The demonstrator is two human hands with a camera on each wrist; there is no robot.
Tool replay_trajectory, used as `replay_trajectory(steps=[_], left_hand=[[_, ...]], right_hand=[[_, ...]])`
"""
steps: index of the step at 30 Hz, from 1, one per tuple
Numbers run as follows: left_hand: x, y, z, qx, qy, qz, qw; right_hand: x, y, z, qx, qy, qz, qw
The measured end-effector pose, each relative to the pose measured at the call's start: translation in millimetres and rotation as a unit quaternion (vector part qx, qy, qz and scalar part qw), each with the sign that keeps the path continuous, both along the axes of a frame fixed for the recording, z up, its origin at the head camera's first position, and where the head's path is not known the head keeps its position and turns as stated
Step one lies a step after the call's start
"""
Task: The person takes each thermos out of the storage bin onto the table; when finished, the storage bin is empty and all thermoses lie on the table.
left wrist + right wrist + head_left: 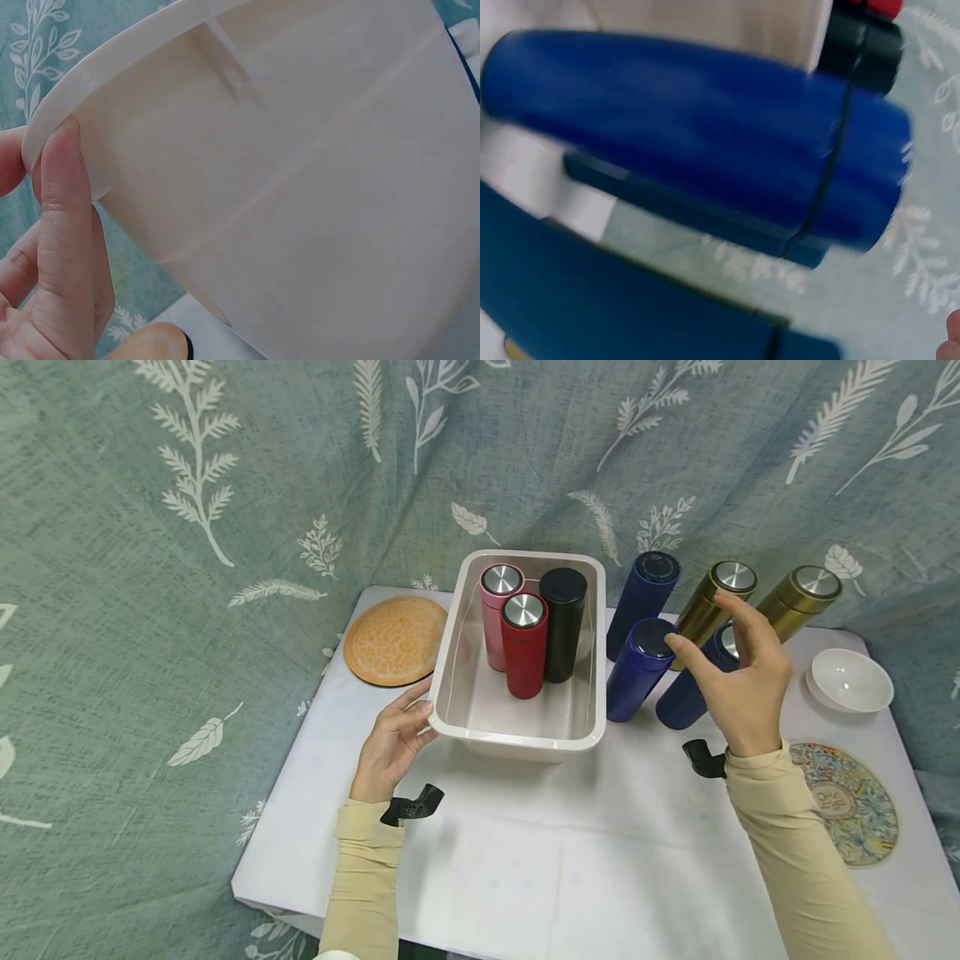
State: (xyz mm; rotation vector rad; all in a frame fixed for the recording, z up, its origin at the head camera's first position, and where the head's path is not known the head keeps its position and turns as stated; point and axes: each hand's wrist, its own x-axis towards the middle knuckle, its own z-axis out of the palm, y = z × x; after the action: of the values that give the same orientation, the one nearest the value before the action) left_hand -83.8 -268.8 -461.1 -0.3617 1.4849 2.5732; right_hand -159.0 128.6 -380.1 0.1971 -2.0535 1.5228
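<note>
My left hand [390, 739] grips the front left corner of a cream plastic bin [517, 741]; in the left wrist view the thumb [66, 202] lies along its outer wall. Inside the bin stand a pink flask [493, 627], a red flask [525, 656] and a black flask [566, 622]. Above the flasks to the right, my right hand [753, 689] has thumb and fingers spread with nothing between them. Nearest to it are a bright blue flask [637, 672] and a navy flask [681, 700] with a silver lid, partly hidden by the hand.
Behind these stand a dark blue flask [639, 606] and two gold flasks, one [699, 610] left of the other [795, 602]. A white bowl [849, 681] and a patterned round mat [862, 810] lie at right. An orange round mat [393, 639] lies left of the bin.
</note>
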Motion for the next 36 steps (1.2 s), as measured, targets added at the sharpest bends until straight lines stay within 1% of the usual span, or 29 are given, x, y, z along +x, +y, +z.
replay_trajectory(steps=[4,7,11,16,22,28,32,36], left_hand=[[0.2,0.3,1.0,0.007,0.0,0.0,1.0],[-0.6,0.7,0.3,0.01,0.002,-0.003,0.9999],[-1.0,1.1,-0.1,0.014,0.004,-0.003,0.9999],[-1.6,1.8,0.2,0.014,0.002,0.0,0.9999],[-0.8,0.9,-0.6,0.013,-0.003,0.005,0.9999],[-1.6,1.4,-1.3,0.012,-0.001,0.003,0.9999],[-1.6,1.3,-0.7,0.01,0.0,-0.001,0.9999],[-0.5,0.7,-0.7,0.006,-0.005,0.004,1.0]], right_hand=[[1.7,-13.1,8.6,0.01,-0.003,0.029,0.9995],[1.2,-21.4,13.7,0.014,-0.013,0.05,0.9986],[-0.6,-31.9,17.9,0.024,-0.029,0.066,0.9971],[-4.5,-43.8,22.4,0.03,-0.046,0.089,0.9946],[-13.7,-57.2,23.0,0.046,-0.063,0.118,0.99],[-23.8,-68.5,22.8,0.014,-0.087,0.136,0.9868],[-30.8,-75.6,19.5,-0.007,-0.112,0.148,0.9825],[-38.1,-82.4,14.7,-0.015,-0.134,0.159,0.978]])
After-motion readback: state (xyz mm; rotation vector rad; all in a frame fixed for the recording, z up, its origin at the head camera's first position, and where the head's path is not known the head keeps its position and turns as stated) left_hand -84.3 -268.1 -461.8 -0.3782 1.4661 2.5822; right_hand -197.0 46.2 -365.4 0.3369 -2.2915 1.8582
